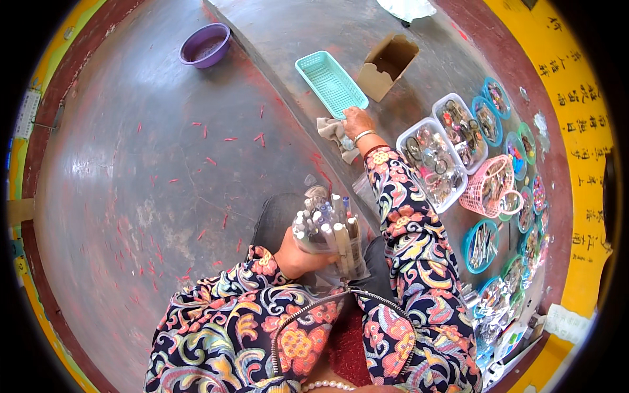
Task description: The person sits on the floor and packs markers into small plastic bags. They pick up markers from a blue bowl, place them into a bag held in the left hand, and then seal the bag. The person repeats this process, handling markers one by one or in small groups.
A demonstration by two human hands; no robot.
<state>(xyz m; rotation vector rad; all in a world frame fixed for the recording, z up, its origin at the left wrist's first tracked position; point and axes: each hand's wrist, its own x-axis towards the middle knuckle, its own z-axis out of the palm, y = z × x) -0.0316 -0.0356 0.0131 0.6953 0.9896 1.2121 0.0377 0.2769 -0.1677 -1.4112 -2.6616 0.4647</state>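
Note:
My left hand (296, 254) is closed round a clear plastic container (354, 259) in my lap. Several pen-like sticks (327, 226), mostly with white or pale ends and a few blue, stand packed in it. Stretched out ahead, my right hand (358, 122) has its fingers curled at the near end of a turquoise plastic basket (334, 85). The basket is a long perforated tray with only its own floor showing. A crumpled grey cloth (335, 136) lies beside that hand, at the basket's near corner.
An open cardboard box (388, 65) stands right of the basket. Clear tubs (432, 160) of small goods, a pink handled basket (486, 190) and several round bowls (480, 245) line the right. A purple basin (204, 46) sits far left; red scraps (209, 161) dot the floor.

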